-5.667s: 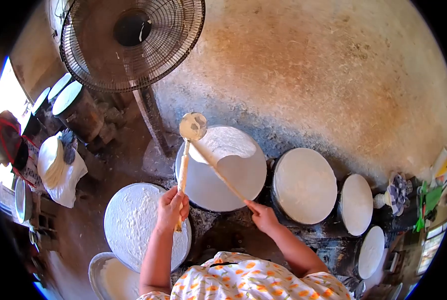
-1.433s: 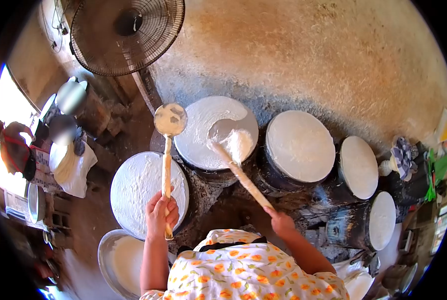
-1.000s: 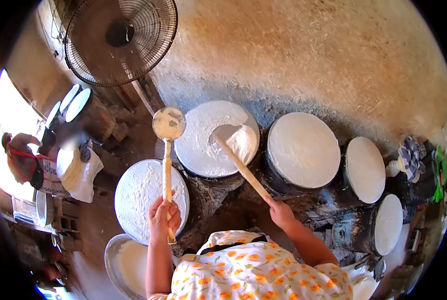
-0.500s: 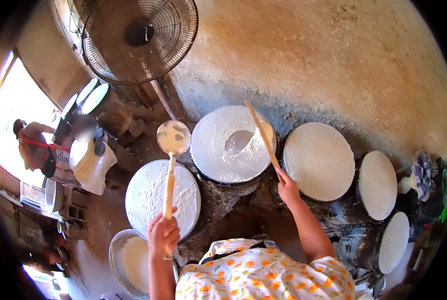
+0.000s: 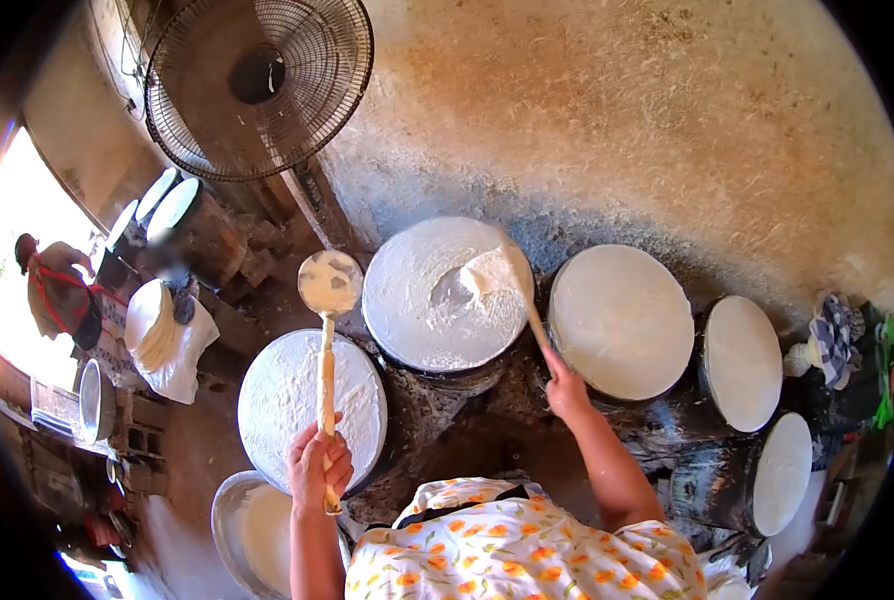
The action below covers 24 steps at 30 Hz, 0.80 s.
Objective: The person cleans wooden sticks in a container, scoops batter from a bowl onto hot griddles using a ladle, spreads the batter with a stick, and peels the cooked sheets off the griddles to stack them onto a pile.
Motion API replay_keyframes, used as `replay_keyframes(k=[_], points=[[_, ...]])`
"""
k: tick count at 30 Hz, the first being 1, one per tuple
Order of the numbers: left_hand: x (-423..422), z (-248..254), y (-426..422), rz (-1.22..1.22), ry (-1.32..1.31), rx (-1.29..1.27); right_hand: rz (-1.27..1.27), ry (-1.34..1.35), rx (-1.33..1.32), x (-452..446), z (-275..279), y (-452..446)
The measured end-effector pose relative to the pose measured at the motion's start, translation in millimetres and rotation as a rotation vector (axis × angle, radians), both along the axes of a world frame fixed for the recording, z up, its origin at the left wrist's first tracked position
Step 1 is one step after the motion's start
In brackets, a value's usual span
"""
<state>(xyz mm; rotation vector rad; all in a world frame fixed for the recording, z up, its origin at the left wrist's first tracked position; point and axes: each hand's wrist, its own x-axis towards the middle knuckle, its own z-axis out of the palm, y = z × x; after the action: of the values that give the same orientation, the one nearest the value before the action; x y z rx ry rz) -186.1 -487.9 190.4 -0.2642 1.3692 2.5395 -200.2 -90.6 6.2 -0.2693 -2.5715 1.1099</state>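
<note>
My left hand (image 5: 320, 466) is closed round the wooden handle of a ladle (image 5: 330, 282), whose round, batter-smeared head points up and away from me. In my right hand (image 5: 567, 388) is a wooden stick (image 5: 536, 322); its far end is blurred over the middle griddle (image 5: 407, 290). White batter coats that round surface in a ring, with a greyish patch near its centre and a white clump or fold beside the stick. Below the ladle head, a second griddle (image 5: 277, 400) carries lumpy white batter, partly behind the ladle handle.
A metal basin (image 5: 229, 520) of pale batter sits at lower left. Three more white-topped drums stand at right, the nearest a large griddle (image 5: 622, 322). A fan (image 5: 257, 80) rises at upper left. Beyond it are a person (image 5: 57, 290) and a stack of flat rounds (image 5: 157, 325).
Over the last second, the stick in my right hand has swung from the griddle's centre to its right side. The ring of batter has spread round the greyish patch. The view has shifted slightly.
</note>
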Motion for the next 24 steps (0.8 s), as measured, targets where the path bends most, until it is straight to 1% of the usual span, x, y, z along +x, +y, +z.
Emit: replay_keyframes(k=[2, 3, 4, 6, 8, 9, 10, 12, 14, 15, 16, 18, 20, 21, 22, 23, 24], points=[[-4, -5, 6, -0.016, -0.024, -0.023, 0.106, -0.259, -0.136, 6, 30, -34], [-7, -8, 11, -0.031, -0.043, -0.048, 0.15, -0.221, -0.088, 7, 8, -43], [-10, -8, 16, -0.034, -0.041, -0.045, 0.202, -0.261, -0.134, 9, 26, -54], [-13, -9, 25, -0.071, -0.065, -0.07, 0.269, -0.178, -0.104, 11, 16, -55], [-14, -8, 24, -0.118, -0.052, -0.075, 0.213, -0.231, -0.076, 13, 17, -35], [-13, -5, 24, -0.124, -0.054, -0.116, 0.131, -0.267, -0.071, 14, 25, -26], [-13, -3, 26, -0.127, -0.056, -0.156, 0.092, -0.138, -0.099, 17, 30, -20], [-13, -2, 28, -0.13, -0.058, -0.187, 0.043, -0.143, -0.142, 17, 9, -20], [-14, -2, 30, -0.136, -0.063, -0.222, 0.14, -0.179, -0.139, 24, 23, -54], [-17, -4, 34, -0.145, -0.078, -0.233, 0.191, -0.245, -0.164, 22, 17, -68], [-19, -5, 37, -0.152, -0.092, -0.246, 0.281, -0.18, -0.228, 25, 14, -75], [-22, -7, 39, -0.147, -0.113, -0.262, 0.322, -0.282, -0.169, 17, 13, -70], [-24, -10, 38, -0.168, -0.105, -0.323, 0.223, -0.313, -0.178, 7, 41, -51], [-24, -12, 38, -0.159, -0.111, -0.332, 0.182, -0.079, -0.117, -2, 19, -33], [-25, -13, 38, -0.154, -0.111, -0.332, 0.044, -0.225, -0.252, -13, 43, -25], [-28, -12, 39, -0.157, -0.128, -0.359, 0.04, -0.197, -0.244, -25, 36, -11], [-30, -13, 39, -0.16, -0.146, -0.386, 0.036, -0.17, -0.237, -35, 40, -5]])
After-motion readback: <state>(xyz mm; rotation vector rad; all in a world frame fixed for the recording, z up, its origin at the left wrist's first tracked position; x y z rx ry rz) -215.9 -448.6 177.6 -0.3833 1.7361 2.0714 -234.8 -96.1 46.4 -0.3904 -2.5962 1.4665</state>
